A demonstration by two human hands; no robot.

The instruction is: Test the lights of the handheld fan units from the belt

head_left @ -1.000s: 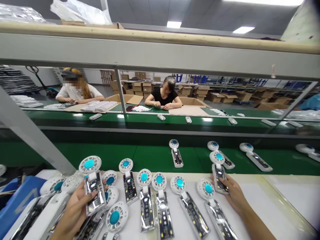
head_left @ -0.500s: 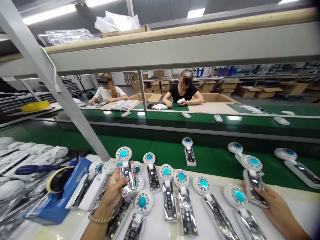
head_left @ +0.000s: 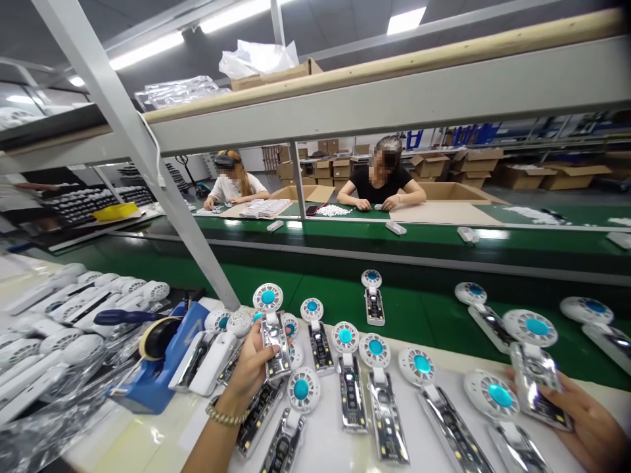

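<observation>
My left hand (head_left: 256, 361) is closed around a small device (head_left: 277, 351) with a clear body over a circuit board and a round, slotted white head with a blue centre. It is raised above similar devices on the bench. At the right, my right hand (head_left: 582, 410) grips another such device (head_left: 539, 381), thumb across its clear body. Between my hands several of the same devices lie in a row, heads pointing away; one of them (head_left: 387, 414) sits near the middle. Part of the fingers on each hand is hidden behind the held device.
A blue tape dispenser (head_left: 165, 374) and a dark screwdriver (head_left: 123, 317) are left of my left hand, beside piled white devices (head_left: 64, 341). A slanted metal post (head_left: 162, 190) rises there. Beyond runs a green conveyor (head_left: 315, 276) carrying devices. Two people sit across it.
The view has swung left, so most things appear farther right. Both hands keep hold of their devices. The person opposite in black has lowered a white piece towards the table.
</observation>
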